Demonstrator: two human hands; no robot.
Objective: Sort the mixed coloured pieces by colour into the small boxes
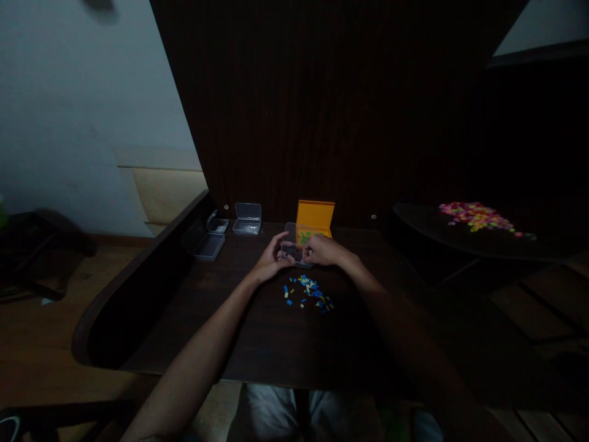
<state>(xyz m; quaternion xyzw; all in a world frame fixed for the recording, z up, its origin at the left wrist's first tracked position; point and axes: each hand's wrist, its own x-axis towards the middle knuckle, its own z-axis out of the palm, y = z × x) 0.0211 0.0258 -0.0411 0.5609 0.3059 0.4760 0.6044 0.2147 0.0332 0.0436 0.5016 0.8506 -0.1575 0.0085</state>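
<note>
Both my hands meet over a small clear plastic box [294, 253] on the dark table [257, 331]. My left hand [271, 261] curls its fingers round the box's left side. My right hand [322, 250] grips its right side with closed fingers. Just in front of the hands lies a loose scatter of small blue and yellow pieces [309, 293]. Right behind the clear box stands an open orange box [313, 222] with green inside.
Other clear plastic boxes sit at the table's back left: one [247, 219] by the wall, one [210, 245] nearer the raised edge. A pile of pink and yellow pieces [476, 216] lies on a dark surface to the right. A dark wood panel rises behind.
</note>
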